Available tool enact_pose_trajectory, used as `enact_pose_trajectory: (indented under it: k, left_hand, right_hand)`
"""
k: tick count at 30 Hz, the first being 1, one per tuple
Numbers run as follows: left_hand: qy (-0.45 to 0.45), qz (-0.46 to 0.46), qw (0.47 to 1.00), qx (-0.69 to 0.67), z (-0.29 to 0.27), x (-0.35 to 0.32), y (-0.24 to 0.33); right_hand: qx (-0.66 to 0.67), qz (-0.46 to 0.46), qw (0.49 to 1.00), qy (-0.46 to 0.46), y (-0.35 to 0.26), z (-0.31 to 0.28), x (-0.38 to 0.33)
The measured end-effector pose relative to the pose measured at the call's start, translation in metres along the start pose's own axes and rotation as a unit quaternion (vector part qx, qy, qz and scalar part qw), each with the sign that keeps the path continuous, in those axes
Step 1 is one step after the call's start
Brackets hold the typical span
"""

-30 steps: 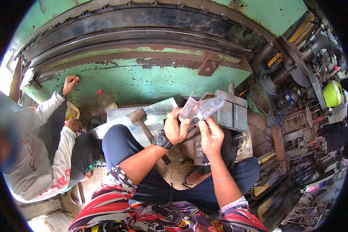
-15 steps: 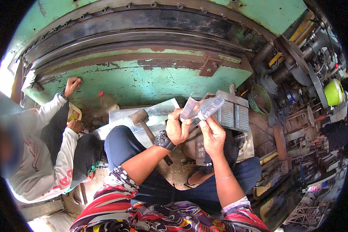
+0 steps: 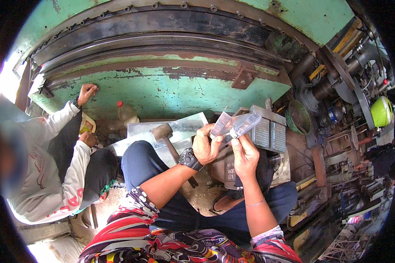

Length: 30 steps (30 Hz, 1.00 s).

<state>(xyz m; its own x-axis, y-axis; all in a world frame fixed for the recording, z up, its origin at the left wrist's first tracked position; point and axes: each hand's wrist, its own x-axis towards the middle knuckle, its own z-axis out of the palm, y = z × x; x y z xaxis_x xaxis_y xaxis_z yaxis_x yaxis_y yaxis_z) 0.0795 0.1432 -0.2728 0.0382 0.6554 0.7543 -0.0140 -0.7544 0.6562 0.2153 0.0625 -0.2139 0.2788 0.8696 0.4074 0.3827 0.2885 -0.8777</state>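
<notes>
A bent piece of shiny sheet metal (image 3: 246, 122) with upturned sides is held up in front of me. My left hand (image 3: 206, 144) pinches its left end between thumb and fingers. My right hand (image 3: 245, 155) grips its near edge, the thumb resting close to a folded corner. Below and to the left, a mallet (image 3: 163, 132) leans head up against my leg, touched by neither hand. Flat sheet metal pieces (image 3: 189, 125) lie behind the mallet. Beyond the held piece stands a grey ribbed metal block (image 3: 270, 136).
A large green bending machine (image 3: 162, 94) spans the far side. At left a person in a white sleeve (image 3: 70, 184) sits close by. A clear bottle with a red cap (image 3: 125, 113) stands near the machine. A green bowl (image 3: 297, 117) and cluttered metal parts (image 3: 355, 175) fill the right.
The whole view has shifted slightly, so the scene sits a little further right. Both hands keep their hold on the bent sheet metal, with hardly any other movement.
</notes>
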Motion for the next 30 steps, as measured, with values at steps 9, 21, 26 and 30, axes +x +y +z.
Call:
enact_pose_trajectory:
  k: [9,21,26,30]
  left_hand:
    - [0.017,-0.019,1.0,-0.005,-0.001,0.008,0.018]
    - [-0.032,-0.035,0.998,-0.04,0.001,-0.002,-0.007]
    - [-0.035,-0.022,0.999,-0.023,0.0,-0.003,-0.01]
    - [-0.039,-0.005,0.999,-0.017,-0.002,0.001,-0.005]
  right_hand:
    - [0.002,-0.016,1.0,0.0,-0.001,0.001,0.001]
    - [-0.001,-0.021,1.0,0.001,0.001,0.001,0.001]
    - [-0.001,-0.03,1.0,-0.001,-0.004,0.001,0.003]
    - [0.002,-0.034,0.999,-0.002,-0.007,0.002,0.003]
